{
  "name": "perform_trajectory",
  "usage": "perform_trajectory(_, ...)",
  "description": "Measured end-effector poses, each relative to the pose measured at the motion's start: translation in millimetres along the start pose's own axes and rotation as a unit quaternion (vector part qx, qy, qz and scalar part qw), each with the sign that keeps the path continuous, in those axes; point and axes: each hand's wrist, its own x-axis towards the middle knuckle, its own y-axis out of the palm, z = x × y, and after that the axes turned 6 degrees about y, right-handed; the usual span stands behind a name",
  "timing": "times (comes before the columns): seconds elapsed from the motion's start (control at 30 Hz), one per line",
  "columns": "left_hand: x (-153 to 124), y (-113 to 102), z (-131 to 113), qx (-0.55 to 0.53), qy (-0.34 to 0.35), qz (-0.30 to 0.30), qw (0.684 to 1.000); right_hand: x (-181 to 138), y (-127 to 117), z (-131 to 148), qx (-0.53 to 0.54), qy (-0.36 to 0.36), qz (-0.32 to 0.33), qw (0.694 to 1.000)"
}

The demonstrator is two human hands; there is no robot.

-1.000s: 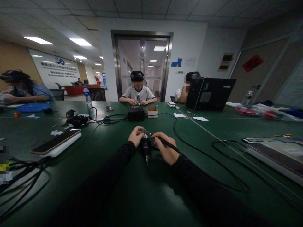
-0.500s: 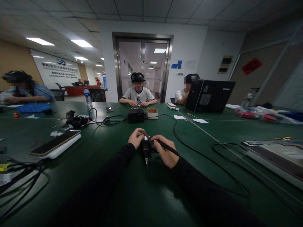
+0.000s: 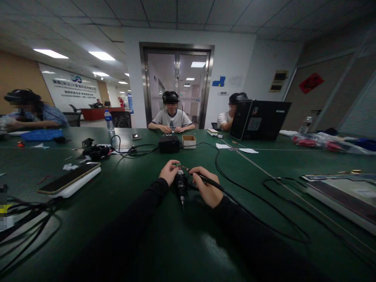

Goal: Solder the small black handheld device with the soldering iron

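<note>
My left hand [image 3: 168, 172] and my right hand [image 3: 205, 185] meet over the green table [image 3: 164, 231], both in black sleeves. Between them lies a small dark motor-like part [image 3: 181, 185] with a metal shaft pointing toward me. The left fingers pinch a small green and red piece [image 3: 177, 165] at its far end. My right hand is closed around a thin black corded tool [image 3: 209, 180], its tip at the same spot. The tool's black cable [image 3: 264, 219] trails off to the right.
A phone on a white slab [image 3: 69, 179] lies to the left, with tangled black cables [image 3: 26, 219] nearer. Ahead sit a black box [image 3: 169, 143] and a small cardboard box [image 3: 188, 141]. Three people sit at the far side, one behind a laptop [image 3: 258, 120]. Flat panels [image 3: 340, 192] lie right.
The view has shifted slightly. My hands stay on the small part, with only small finger adjustments.
</note>
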Motion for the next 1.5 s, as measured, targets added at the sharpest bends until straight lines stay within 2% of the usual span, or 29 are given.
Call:
perform_trajectory(0.6, -1.0, -0.5, -3.2, 0.015, 0.005, 0.011, 1.000, -0.7, -3.1, 7.0, -0.003, -0.025, 0.011, 1.000)
perform_trajectory(1.17, -0.7, -0.4, -2.3, 0.009, 0.007, 0.010, 1.000, -1.3, -2.8, 6.3, -0.003, -0.019, 0.022, 1.000)
perform_trajectory(1.5, -0.3, 0.0, -2.8, 0.009, -0.004, 0.004, 1.000, -0.4, -3.9, 5.4, -0.019, -0.019, -0.002, 1.000)
